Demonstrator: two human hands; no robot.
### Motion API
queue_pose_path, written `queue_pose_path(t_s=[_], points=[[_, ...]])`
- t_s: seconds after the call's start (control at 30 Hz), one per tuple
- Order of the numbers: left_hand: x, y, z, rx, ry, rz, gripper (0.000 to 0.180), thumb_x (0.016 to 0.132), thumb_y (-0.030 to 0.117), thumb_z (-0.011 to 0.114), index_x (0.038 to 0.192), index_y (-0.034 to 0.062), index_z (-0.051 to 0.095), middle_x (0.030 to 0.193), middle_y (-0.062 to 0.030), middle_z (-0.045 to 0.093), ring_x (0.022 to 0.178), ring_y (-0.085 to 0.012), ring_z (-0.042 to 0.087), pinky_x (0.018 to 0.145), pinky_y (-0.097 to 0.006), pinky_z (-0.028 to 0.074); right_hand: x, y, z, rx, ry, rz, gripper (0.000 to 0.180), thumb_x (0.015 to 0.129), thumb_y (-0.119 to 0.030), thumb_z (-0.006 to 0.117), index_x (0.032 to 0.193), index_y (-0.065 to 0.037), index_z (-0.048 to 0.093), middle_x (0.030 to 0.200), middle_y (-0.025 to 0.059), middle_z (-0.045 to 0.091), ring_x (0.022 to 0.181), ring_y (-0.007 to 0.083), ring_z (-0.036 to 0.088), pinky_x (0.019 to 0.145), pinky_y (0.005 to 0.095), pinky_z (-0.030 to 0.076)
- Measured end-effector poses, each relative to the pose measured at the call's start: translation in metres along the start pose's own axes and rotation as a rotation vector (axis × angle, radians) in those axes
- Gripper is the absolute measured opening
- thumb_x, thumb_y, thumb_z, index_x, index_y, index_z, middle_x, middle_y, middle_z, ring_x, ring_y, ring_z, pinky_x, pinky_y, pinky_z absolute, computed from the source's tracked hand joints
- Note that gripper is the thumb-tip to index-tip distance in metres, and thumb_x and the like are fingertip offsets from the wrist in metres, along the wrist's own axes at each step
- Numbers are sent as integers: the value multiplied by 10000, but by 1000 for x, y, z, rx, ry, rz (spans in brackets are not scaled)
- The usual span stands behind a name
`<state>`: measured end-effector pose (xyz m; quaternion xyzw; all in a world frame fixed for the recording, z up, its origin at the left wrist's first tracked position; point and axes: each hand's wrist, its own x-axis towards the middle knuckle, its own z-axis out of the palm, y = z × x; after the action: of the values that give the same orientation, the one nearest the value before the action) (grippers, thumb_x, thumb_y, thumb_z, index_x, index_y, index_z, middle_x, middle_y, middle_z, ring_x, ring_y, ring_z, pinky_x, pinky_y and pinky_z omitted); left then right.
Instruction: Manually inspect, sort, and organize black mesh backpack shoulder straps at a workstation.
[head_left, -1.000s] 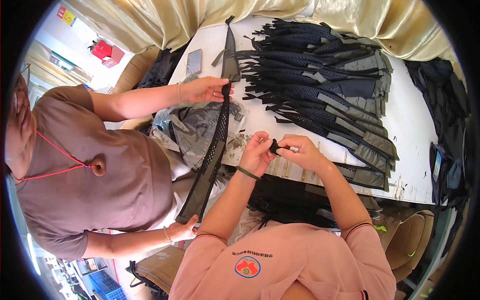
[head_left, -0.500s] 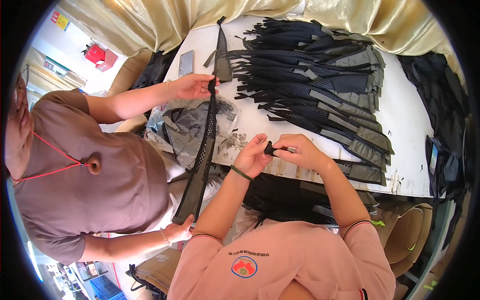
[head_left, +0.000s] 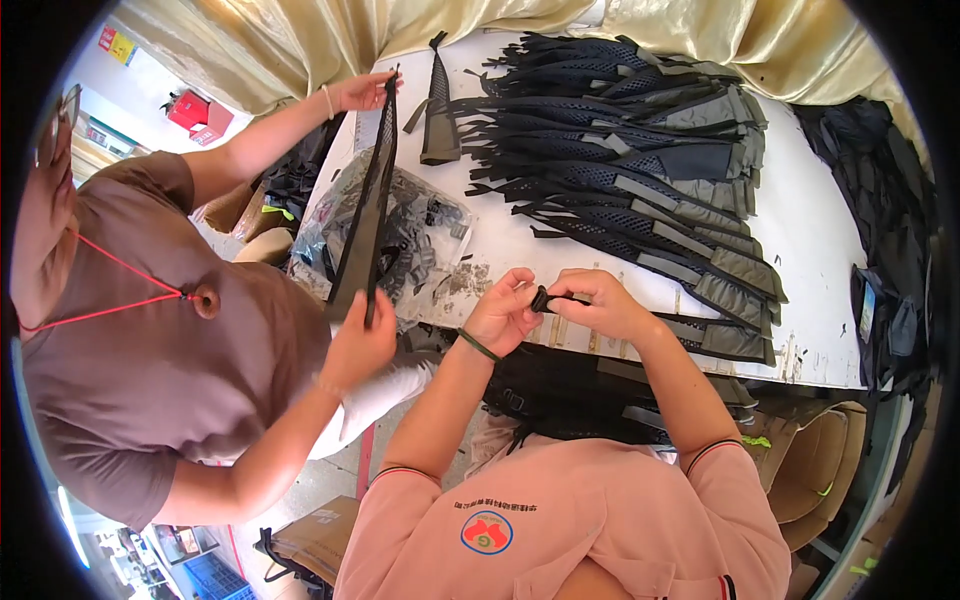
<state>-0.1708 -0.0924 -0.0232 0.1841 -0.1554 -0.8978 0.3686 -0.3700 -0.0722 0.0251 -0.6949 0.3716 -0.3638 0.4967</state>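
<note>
Piece, small and black (head_left: 540, 298), sits at center, over the table's near edge, between both hands. Left hand (head_left: 505, 312) has thumb and fingers closed on it; right hand (head_left: 598, 303) pinches a thin black strip (head_left: 568, 298) coming off its 3 o'clock side. Likely held from both sides so one hand braces while the other works; can't tell if the strip is threaded. Clock from the piece: strap pile (head_left: 620, 145) at 1, fanned in overlapping rows, tails mostly toward 9, probably so each lifts off singly. Lone strap panel (head_left: 440, 125) at 11, apart from the pile. Clear plastic bag (head_left: 455, 222) at 10, small dark parts inside, kind unclear; likely there for easy reach. Co-worker's hands (head_left: 368, 333) hold another strap (head_left: 365, 215) by its two ends, partly over the bag. Open cardboard box (head_left: 845, 450) at 4, its bottom not visible. Blue crate (head_left: 213, 577) at 8, contents too small to read.
</note>
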Motion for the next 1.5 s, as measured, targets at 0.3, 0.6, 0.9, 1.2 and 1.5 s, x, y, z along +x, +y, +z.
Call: queue_pose_path(t_s=[0.3,0.6,0.9,1.2,1.5], points=[[-1,2,16,148,104,142,221,876,6,581,1045,96,471,782,-27,563,602,-109,524,569,-233,423,-5,-1,13,-20,217,23,112,825,-70,619,906,7,632,780,21,601,710,86,526,651,243,435],[-3,11,38,639,153,317,213,875,32,586,1051,81,475,779,-30,575,603,-101,537,548,-206,408,-7,-12,5,61,235,83,200,756,1,684,948,-47,657,840,41,644,726,110,565,693,261,466],[-2,-24,28,4,122,178,82,907,83,560,978,46,573,894,-83,641,692,-132,623,660,-270,525,-11,-9,5,-381,347,-227,146,734,-22,673,842,-120,661,719,24,594,707,202,561,822,325,403],[6,-26,46,500,257,349,124,900,92,591,895,42,477,845,-69,624,697,-121,629,604,-259,540,-22,-18,10,-4,400,-98,172,764,33,637,900,-70,618,793,18,565,742,124,532,687,238,433],[0,-30,48,677,215,455,77,891,56,589,939,24,538,939,-83,648,818,-126,625,759,-265,527,-23,-17,13,462,445,333,267,742,36,680,843,-75,459,703,-43,485,627,26,448,559,171,363]])
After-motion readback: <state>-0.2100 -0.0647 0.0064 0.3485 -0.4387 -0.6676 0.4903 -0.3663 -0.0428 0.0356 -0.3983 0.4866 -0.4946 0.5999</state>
